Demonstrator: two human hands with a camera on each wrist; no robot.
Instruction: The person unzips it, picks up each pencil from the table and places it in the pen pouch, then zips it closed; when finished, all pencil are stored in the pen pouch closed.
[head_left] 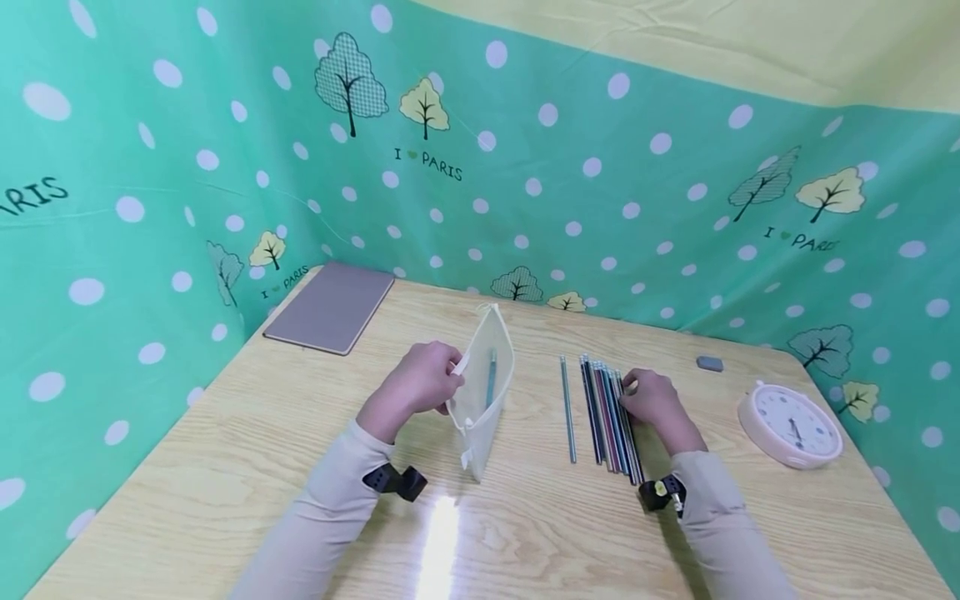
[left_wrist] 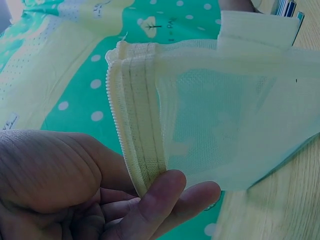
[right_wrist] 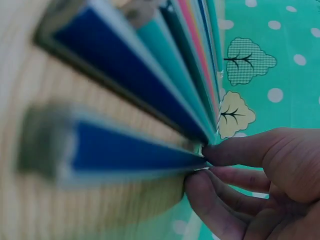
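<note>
My left hand (head_left: 427,379) pinches the zippered edge of a pale mesh pouch (head_left: 482,442), its mouth gaping upward. Through that mouth shows a teal pencil (head_left: 491,379). In the left wrist view, thumb and finger grip the zipper band (left_wrist: 142,115). On the right, a row of pencils (head_left: 606,412) lies side by side on the table, and my right hand (head_left: 656,400) is at its right side. The right wrist view has its thumb and fingertips pinching the far end of a blue pencil (right_wrist: 135,155), slightly apart from its neighbours. One light-blue pencil (head_left: 567,408) lies separately, left of the row.
A grey notebook (head_left: 330,308) lies at the back left of the wooden table (head_left: 247,483). A small grey-blue eraser (head_left: 709,363) is at the back right, with a pink round clock (head_left: 795,425) nearer. Green dotted cloth (head_left: 570,183) hangs behind and at the sides.
</note>
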